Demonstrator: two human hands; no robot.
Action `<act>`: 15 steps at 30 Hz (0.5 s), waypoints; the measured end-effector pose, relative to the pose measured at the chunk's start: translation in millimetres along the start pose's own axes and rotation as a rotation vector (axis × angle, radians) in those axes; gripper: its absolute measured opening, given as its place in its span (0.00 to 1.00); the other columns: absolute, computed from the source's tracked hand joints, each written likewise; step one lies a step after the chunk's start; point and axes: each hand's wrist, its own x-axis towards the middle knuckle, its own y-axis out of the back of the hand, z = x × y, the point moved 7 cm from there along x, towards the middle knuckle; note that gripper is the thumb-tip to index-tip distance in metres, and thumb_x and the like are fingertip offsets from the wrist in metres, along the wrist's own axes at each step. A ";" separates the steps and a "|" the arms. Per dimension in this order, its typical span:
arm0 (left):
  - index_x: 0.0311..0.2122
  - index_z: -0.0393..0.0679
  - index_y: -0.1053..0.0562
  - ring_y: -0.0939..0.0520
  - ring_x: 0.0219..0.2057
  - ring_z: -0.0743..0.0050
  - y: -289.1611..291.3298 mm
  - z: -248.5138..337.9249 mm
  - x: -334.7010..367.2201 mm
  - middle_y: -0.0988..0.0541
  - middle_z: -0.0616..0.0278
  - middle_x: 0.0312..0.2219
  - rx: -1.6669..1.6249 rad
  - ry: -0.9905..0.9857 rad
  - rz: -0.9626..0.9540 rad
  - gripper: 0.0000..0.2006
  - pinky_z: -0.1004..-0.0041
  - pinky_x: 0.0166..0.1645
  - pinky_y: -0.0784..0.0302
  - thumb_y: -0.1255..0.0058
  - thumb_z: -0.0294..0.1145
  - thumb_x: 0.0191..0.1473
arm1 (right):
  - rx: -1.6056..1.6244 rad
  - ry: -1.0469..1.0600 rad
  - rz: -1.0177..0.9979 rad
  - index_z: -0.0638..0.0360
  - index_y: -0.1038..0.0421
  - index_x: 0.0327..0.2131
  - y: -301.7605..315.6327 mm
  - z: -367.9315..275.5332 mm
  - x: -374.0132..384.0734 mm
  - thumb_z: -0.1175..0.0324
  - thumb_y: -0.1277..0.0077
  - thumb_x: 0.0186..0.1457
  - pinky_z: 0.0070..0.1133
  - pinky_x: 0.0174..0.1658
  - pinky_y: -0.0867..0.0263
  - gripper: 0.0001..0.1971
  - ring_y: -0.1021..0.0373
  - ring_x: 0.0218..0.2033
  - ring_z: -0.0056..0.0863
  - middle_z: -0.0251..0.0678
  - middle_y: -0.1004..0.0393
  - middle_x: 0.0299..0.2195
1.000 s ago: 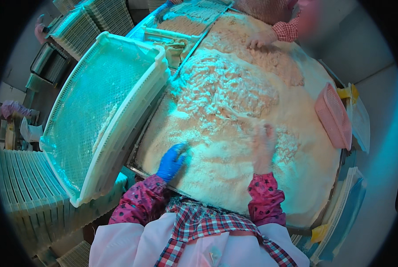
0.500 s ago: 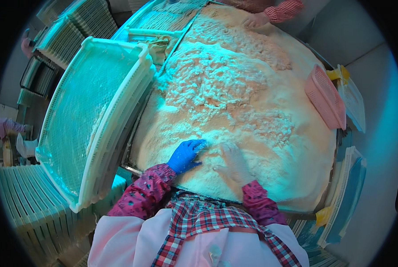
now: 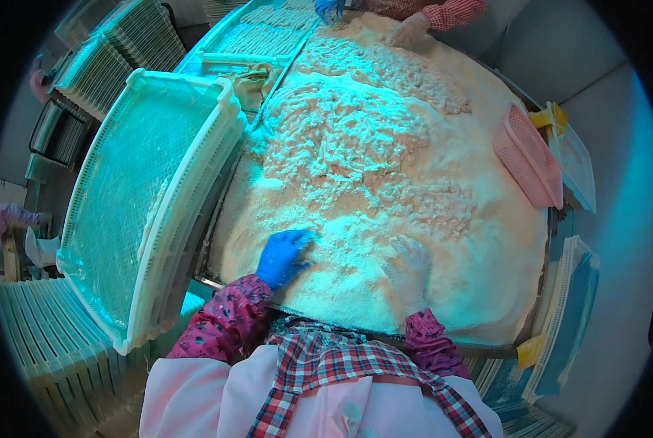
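Powder point(image 3: 480, 270) lies in a pale, uneven layer over the table point(image 3: 209, 282). Clumped strips point(image 3: 341, 135), coated with the same powder, form a broad heap at the middle, beyond both hands.

Left hand point(image 3: 283, 259), in a blue glove: positioned over the powder near the front left edge; grip partly open, fingers curved, thumb standing apart. Right hand point(image 3: 410, 271), pale and powdery: laid palm down at the powder, right of the left hand and well apart from it; grip open, fingers extended.

White trays point(image 3: 118, 208) stand stacked and tilted along the left side. A pink basket point(image 3: 531, 160) leans at the right edge. At the far end, a co-worker's hand point(image 3: 410, 31), below a red checked sleeve point(image 3: 454, 13), is at the powder.
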 end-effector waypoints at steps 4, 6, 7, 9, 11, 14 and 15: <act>0.43 0.46 0.29 0.27 0.39 0.56 -0.8 24.7 13.0 0.26 0.57 0.37 0.090 -0.057 -0.016 0.20 0.64 0.42 0.30 0.43 0.32 0.40 | 0.148 -0.023 0.024 0.56 0.34 0.48 -16.3 -12.4 4.4 0.65 0.48 0.48 0.33 0.52 0.46 0.22 0.40 0.50 0.40 0.40 0.33 0.46; 0.44 0.46 0.30 0.25 0.38 0.60 -26.0 7.9 20.7 0.25 0.58 0.38 -0.026 0.135 -0.110 0.16 0.67 0.42 0.30 0.47 0.32 0.48 | 0.244 0.003 0.025 0.57 0.35 0.49 -19.3 -28.3 15.5 0.64 0.50 0.50 0.33 0.53 0.46 0.21 0.41 0.51 0.40 0.41 0.33 0.47; 0.45 0.46 0.30 0.25 0.38 0.62 -27.9 -6.6 20.1 0.25 0.59 0.37 -0.378 0.286 -0.048 0.16 0.68 0.41 0.30 0.49 0.35 0.50 | 0.290 0.016 0.031 0.58 0.35 0.49 -15.2 -38.9 23.2 0.64 0.51 0.51 0.33 0.53 0.46 0.21 0.41 0.52 0.41 0.42 0.34 0.48; 0.45 0.46 0.30 0.24 0.37 0.67 -49.0 -23.5 11.1 0.25 0.61 0.36 -1.106 0.575 0.066 0.15 0.68 0.41 0.29 0.52 0.40 0.54 | 0.361 -0.032 0.088 0.59 0.36 0.50 -11.5 -40.2 33.3 0.64 0.54 0.54 0.34 0.53 0.47 0.20 0.43 0.53 0.42 0.44 0.35 0.49; 0.45 0.46 0.31 0.24 0.37 0.72 -63.9 -12.1 7.9 0.24 0.64 0.35 -1.239 0.545 0.124 0.17 0.71 0.42 0.29 0.58 0.46 0.57 | 0.428 -0.139 0.202 0.59 0.37 0.51 -11.7 -30.1 39.3 0.63 0.59 0.56 0.35 0.55 0.49 0.20 0.44 0.55 0.43 0.46 0.37 0.51; 0.51 0.47 0.39 0.30 0.45 0.70 -53.8 51.1 7.4 0.32 0.61 0.43 -1.889 0.703 -0.086 0.20 0.69 0.50 0.34 0.61 0.47 0.58 | 0.378 0.197 0.086 0.60 0.40 0.54 -32.5 -95.4 38.9 0.63 0.66 0.58 0.33 0.63 0.65 0.21 0.53 0.61 0.40 0.46 0.43 0.57; 0.57 0.48 0.46 0.36 0.51 0.68 -63.0 45.3 1.4 0.39 0.59 0.51 -1.857 0.581 0.028 0.24 0.67 0.55 0.40 0.64 0.46 0.59 | 0.272 0.225 0.059 0.57 0.41 0.55 -42.0 -103.8 37.3 0.61 0.67 0.58 0.36 0.63 0.67 0.22 0.55 0.62 0.40 0.43 0.46 0.58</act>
